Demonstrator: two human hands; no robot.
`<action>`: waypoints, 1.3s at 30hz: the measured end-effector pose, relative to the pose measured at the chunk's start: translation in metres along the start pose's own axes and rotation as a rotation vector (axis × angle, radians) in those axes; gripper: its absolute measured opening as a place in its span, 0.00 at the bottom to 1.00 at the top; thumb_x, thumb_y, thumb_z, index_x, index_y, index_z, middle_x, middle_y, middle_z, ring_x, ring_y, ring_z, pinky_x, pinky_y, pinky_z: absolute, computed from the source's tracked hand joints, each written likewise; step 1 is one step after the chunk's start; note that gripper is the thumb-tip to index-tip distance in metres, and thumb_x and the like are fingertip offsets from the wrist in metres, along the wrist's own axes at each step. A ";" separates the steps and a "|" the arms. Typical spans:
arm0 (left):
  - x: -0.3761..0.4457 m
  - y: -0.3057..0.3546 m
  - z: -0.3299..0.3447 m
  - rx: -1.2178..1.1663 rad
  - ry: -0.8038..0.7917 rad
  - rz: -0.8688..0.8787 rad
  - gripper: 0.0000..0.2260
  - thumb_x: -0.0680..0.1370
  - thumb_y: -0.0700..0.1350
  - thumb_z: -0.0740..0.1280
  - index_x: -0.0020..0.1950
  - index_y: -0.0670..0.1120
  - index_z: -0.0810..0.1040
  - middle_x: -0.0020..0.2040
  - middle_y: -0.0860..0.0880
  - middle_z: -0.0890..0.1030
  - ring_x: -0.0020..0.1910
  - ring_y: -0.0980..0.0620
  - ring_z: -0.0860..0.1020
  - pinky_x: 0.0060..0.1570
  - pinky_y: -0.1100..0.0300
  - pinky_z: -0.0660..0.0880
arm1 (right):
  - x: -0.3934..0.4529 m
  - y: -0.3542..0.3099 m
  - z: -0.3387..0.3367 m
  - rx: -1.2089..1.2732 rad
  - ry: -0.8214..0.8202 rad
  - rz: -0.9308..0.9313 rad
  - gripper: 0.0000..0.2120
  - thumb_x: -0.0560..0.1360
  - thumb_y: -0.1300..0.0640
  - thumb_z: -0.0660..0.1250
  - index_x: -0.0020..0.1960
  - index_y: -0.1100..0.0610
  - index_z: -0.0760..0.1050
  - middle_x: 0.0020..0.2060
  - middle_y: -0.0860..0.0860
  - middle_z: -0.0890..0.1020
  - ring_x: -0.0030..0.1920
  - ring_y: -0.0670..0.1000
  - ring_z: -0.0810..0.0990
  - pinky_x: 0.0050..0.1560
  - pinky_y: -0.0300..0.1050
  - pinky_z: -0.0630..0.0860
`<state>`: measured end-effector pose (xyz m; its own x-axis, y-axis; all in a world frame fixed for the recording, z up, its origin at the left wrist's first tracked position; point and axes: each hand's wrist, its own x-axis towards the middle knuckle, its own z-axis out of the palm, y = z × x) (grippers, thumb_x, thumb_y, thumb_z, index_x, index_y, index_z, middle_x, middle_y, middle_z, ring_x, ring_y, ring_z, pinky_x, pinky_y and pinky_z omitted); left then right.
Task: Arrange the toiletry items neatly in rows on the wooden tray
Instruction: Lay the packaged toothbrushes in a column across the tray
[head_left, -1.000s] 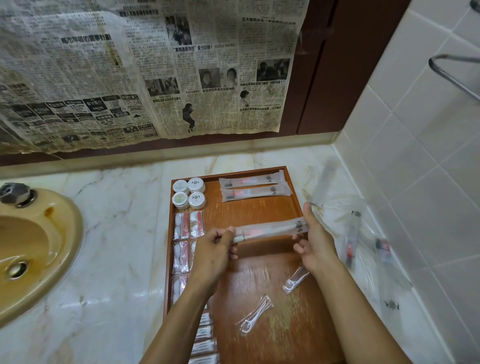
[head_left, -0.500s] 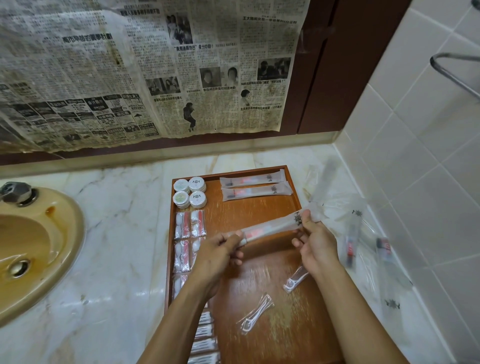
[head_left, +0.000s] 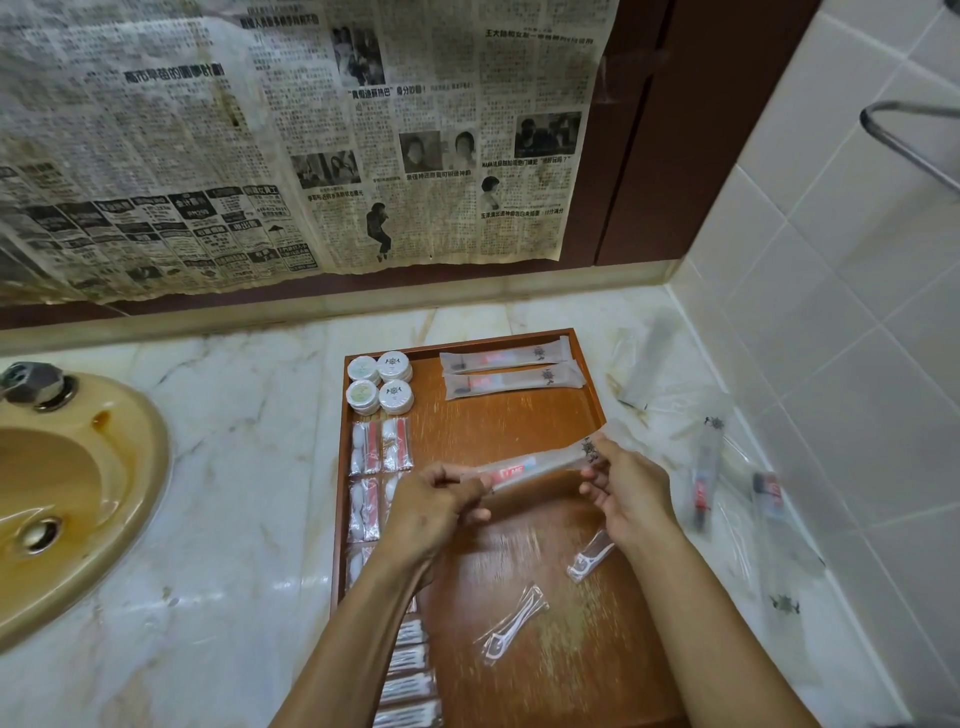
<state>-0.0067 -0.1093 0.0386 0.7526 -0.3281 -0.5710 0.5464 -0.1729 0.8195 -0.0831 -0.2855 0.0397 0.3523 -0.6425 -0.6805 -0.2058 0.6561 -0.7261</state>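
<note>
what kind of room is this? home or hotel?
Most likely a hotel bathroom: a sink set in a marble counter, tiled wall, and a wooden tray of small packaged guest toiletries such as the round soaps. Old newspaper covers the back wall.

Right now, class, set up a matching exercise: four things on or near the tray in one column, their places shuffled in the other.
1. round tins
2. two flat toothbrush packets
3. held toothbrush packet
4. loose floss-pick packets

a. between left hand and right hand
b. tray's far left corner
c. tray's near middle
d. tray's far right

Pairs: 1-b, 2-d, 3-a, 4-c
</note>
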 end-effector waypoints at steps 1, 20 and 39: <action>-0.001 0.001 0.000 0.001 0.003 0.011 0.09 0.70 0.37 0.76 0.44 0.36 0.79 0.36 0.47 0.82 0.31 0.51 0.80 0.35 0.59 0.78 | 0.001 0.000 -0.001 0.001 -0.007 0.032 0.04 0.75 0.61 0.69 0.45 0.62 0.75 0.36 0.56 0.76 0.32 0.49 0.74 0.29 0.41 0.75; 0.003 0.003 -0.005 0.069 0.151 -0.020 0.10 0.79 0.46 0.68 0.45 0.40 0.83 0.44 0.40 0.85 0.35 0.48 0.78 0.35 0.56 0.74 | 0.010 -0.005 -0.018 -0.008 -0.107 0.135 0.06 0.72 0.58 0.72 0.46 0.59 0.77 0.36 0.52 0.78 0.32 0.47 0.74 0.32 0.42 0.71; -0.002 0.010 -0.011 -0.021 0.124 -0.068 0.03 0.77 0.41 0.68 0.46 0.43 0.80 0.45 0.45 0.83 0.42 0.49 0.80 0.30 0.61 0.75 | 0.012 0.004 -0.022 -0.024 -0.003 0.096 0.09 0.75 0.53 0.70 0.47 0.59 0.77 0.38 0.54 0.79 0.33 0.50 0.76 0.30 0.44 0.73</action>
<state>0.0014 -0.1000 0.0468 0.7524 -0.1985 -0.6281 0.6044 -0.1713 0.7781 -0.0994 -0.2995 0.0268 0.3322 -0.5759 -0.7470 -0.2609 0.7049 -0.6595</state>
